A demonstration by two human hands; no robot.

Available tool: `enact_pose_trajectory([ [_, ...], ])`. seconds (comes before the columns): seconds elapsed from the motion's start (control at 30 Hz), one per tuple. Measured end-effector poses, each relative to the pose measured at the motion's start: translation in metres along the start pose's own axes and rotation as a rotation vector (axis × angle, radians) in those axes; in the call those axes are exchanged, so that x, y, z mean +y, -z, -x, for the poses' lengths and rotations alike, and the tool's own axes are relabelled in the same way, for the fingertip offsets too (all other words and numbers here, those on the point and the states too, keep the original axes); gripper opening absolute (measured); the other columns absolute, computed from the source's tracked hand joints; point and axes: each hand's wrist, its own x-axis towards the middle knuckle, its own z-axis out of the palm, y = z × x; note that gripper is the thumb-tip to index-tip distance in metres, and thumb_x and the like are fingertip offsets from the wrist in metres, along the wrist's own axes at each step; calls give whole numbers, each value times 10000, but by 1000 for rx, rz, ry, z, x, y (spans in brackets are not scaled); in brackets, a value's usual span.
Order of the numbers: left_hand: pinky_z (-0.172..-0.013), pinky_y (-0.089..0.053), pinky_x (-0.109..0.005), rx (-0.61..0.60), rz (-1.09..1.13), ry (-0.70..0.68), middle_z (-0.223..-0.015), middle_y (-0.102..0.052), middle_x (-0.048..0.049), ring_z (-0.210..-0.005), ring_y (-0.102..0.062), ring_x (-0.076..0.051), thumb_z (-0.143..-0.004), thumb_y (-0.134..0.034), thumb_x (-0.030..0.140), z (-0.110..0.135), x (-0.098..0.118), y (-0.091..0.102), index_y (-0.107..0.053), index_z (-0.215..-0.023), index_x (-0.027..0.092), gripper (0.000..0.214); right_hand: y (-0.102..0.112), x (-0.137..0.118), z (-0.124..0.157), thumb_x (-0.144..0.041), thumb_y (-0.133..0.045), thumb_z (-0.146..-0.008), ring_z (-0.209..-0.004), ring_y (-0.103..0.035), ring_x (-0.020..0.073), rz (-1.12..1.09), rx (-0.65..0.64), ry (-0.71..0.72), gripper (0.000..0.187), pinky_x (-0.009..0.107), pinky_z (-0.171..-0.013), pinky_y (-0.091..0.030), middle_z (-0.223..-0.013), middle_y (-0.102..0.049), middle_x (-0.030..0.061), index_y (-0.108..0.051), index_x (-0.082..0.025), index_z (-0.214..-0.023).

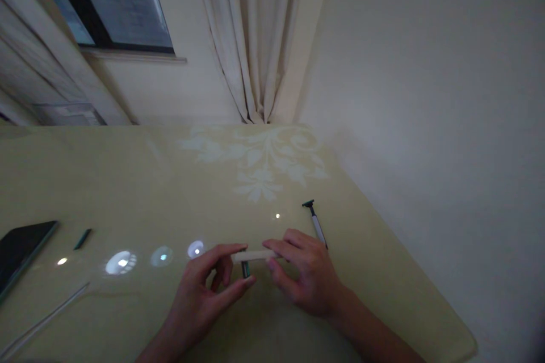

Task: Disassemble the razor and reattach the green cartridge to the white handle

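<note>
Over the table my left hand [206,283] pinches a small dark-green razor head [246,268] upright between thumb and forefinger. My right hand [304,272] grips a pale, narrow stick [255,256], whose exact kind I cannot make out. Its left end lies across the razor head, close to my left fingertips. Just beyond my right hand rests a razor [317,222] with a dark head and a light grey handle, its lower end partly hidden by the hand.
A small dark strip-like piece [83,239] lies at the left, beside a dark flat device [23,252]. A white cable [51,315] runs in from the lower left. The glossy table [179,193] meets a wall [426,125] on the right, with curtains [251,39] behind.
</note>
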Motion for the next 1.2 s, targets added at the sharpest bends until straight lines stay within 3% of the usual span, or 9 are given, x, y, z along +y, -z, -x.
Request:
enact_pose_trajectory([
  [0.1,-508,-514,-195,-11,17,11,-618,-603,73,-531,-583,-123,-803,-904,332,0,-1,0,-813,-1136,270,350,0,0,1,-342,-586,-1032,-730,-631,205,-14,-12,42,301,327,-674,-454,-840,-668,58,-796,-170,-1163],
  [0.23,-471,-467,-175,-3,16,-3,-587,-579,84,-501,-549,-111,-807,-897,303,-2,2,1,-813,-1139,272,345,1,1,0,-333,-585,-1044,-718,-624,197,-6,18,-3,305,318,-668,-457,-824,-658,55,-803,-167,-1176],
  [0.4,-469,-466,-171,5,31,-5,-603,-589,80,-507,-557,-109,-800,-898,284,-2,4,2,-811,-1131,269,343,2,1,0,-340,-586,-1028,-705,-613,198,-1,4,89,302,323,-644,-431,-814,-653,49,-797,-170,-1160],
  [0.57,-470,-452,-161,11,38,-7,-577,-557,94,-489,-521,-98,-802,-900,288,-2,4,2,-809,-1142,279,351,3,2,-1,-335,-579,-1043,-716,-621,195,31,30,36,297,319,-665,-446,-821,-650,49,-793,-168,-1164],
  [0.73,-469,-444,-162,11,58,20,-596,-566,82,-515,-537,-108,-801,-893,278,-4,4,1,-810,-1138,270,347,4,1,-1,-336,-577,-1033,-706,-607,196,39,11,110,296,326,-645,-426,-818,-652,48,-785,-169,-1162],
  [1.2,-510,-453,-186,16,87,82,-605,-532,77,-525,-525,-113,-799,-888,301,-1,-3,3,-809,-1147,237,362,8,0,-1,-308,-591,-1015,-699,-604,192,68,63,108,279,325,-641,-434,-804,-639,43,-784,-161,-1153],
])
